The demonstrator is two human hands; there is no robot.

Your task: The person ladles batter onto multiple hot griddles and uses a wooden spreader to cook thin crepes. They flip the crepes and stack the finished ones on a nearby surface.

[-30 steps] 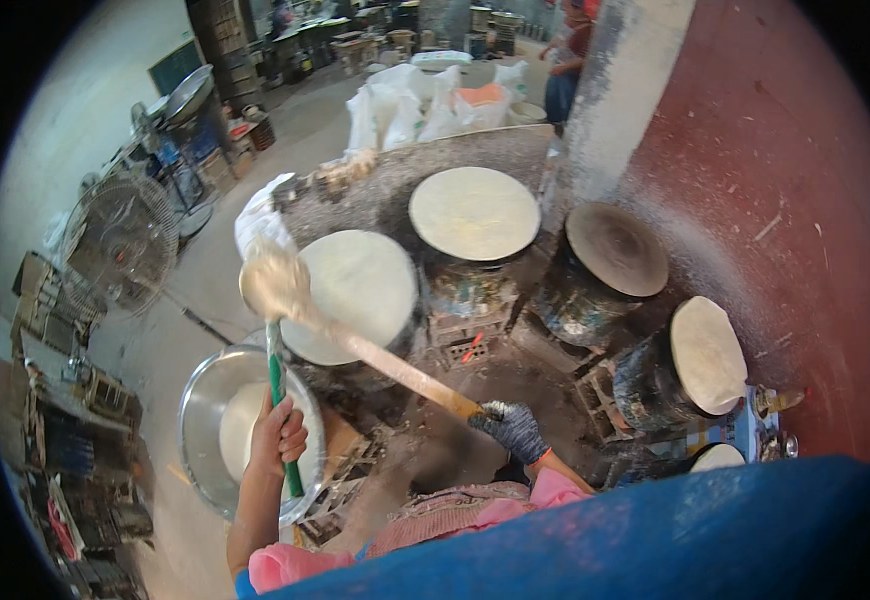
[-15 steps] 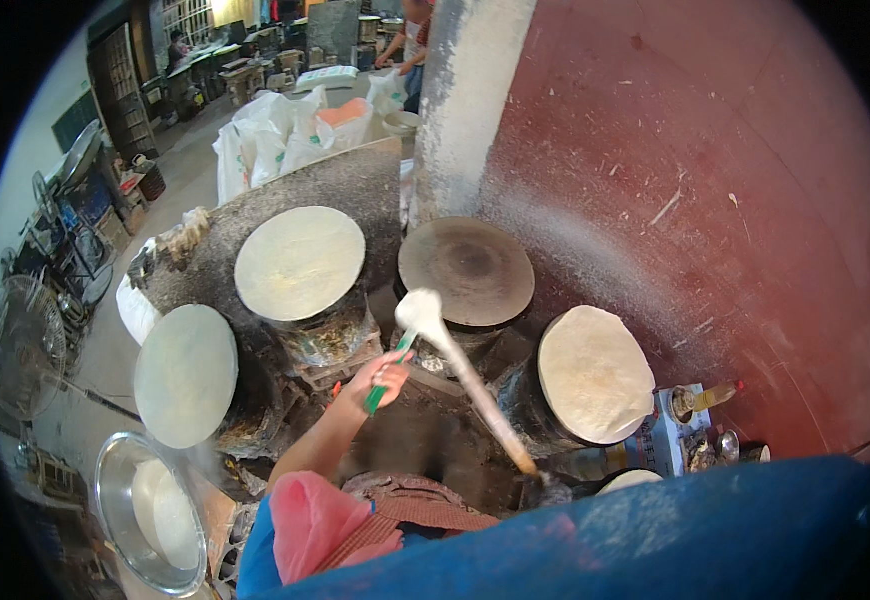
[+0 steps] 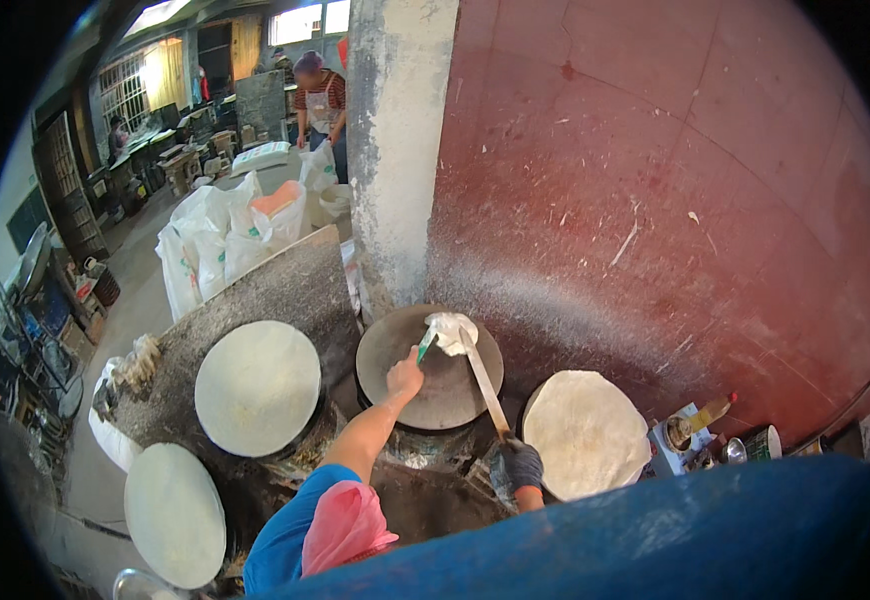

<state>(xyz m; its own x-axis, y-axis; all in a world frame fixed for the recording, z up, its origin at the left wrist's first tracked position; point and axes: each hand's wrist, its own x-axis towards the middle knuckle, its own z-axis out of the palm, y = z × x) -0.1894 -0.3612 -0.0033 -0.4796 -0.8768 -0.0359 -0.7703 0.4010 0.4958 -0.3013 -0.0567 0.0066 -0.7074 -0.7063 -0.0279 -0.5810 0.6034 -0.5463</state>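
Moist, soft-looking white dough (image 3: 450, 330) sits on a matt, dark metal-looking griddle (image 3: 447, 385), beside a smooth wooden-looking stick (image 3: 487, 385) and a green plastic-looking handle (image 3: 425, 346). A dark cloth glove (image 3: 523, 466) shows at 5 o'clock, crinkled plastic sacks (image 3: 210, 235) at 10, flaking plaster on the column (image 3: 398, 140) at 12, and a scuffed, flour-dusted matt red wall (image 3: 675, 180) at 2.

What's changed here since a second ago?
The pale lump of dough was carried rightward, from near the metal basin to the bare dark griddle; both hands went with it. Nothing was let go: the left hand keeps the green handle, the gloved right hand the wooden stick. The pale round sheets stayed on their griddles.
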